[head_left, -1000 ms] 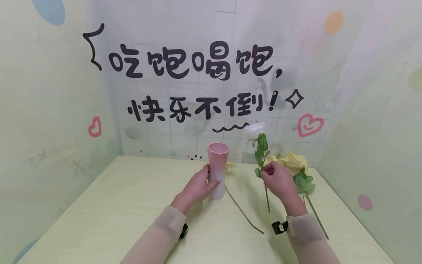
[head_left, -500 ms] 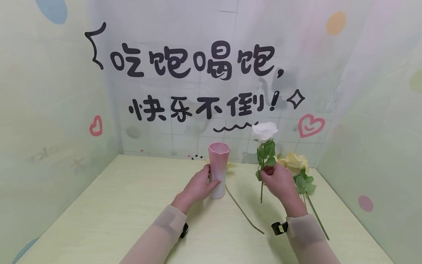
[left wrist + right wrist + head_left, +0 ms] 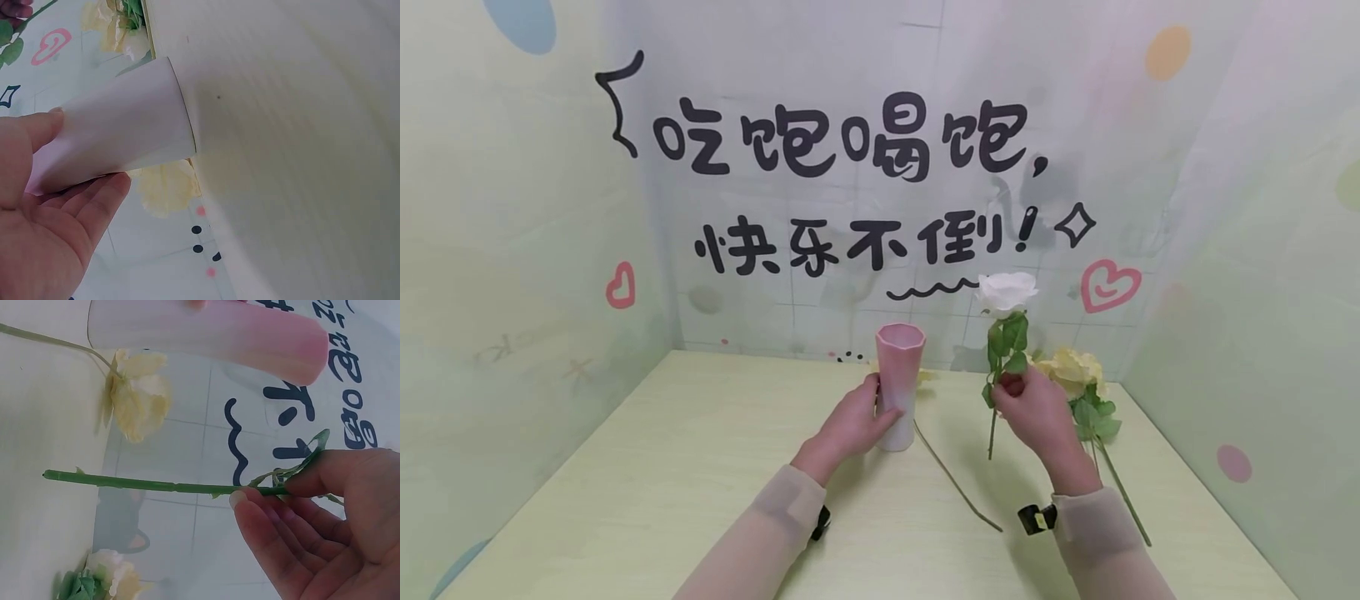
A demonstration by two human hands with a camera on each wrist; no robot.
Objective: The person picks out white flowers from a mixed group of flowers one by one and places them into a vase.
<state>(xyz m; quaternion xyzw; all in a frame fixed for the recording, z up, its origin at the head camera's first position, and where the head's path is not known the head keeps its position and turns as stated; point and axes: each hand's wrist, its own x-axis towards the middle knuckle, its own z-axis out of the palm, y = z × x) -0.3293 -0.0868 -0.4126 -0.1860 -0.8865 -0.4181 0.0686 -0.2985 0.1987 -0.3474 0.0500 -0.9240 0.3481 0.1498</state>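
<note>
A tall vase (image 3: 898, 367), pink at the top and fading to white, stands upright on the table with its mouth facing up. My left hand (image 3: 846, 425) grips its side, thumb in front and fingers behind, as the left wrist view also shows on the vase (image 3: 125, 125). To the right, my right hand (image 3: 1033, 408) pinches the stem of a white rose (image 3: 1007, 293) between thumb and fingers. The rose is held upright, its bloom higher than the vase rim. In the right wrist view the green stem (image 3: 144, 483) sticks out past the fingertips, its cut end free.
Yellow flowers (image 3: 1071, 371) with green leaves lie at the right back of the table. Behind the vase lies another yellow flower (image 3: 140, 394), its stem (image 3: 955, 475) running toward the front. Printed cloth walls (image 3: 865, 75) enclose the table (image 3: 700, 483) at the back and sides.
The white rose has turned upright and shifted slightly right in my right hand, its stem end swinging left and up. My left hand and the vase have stayed in place.
</note>
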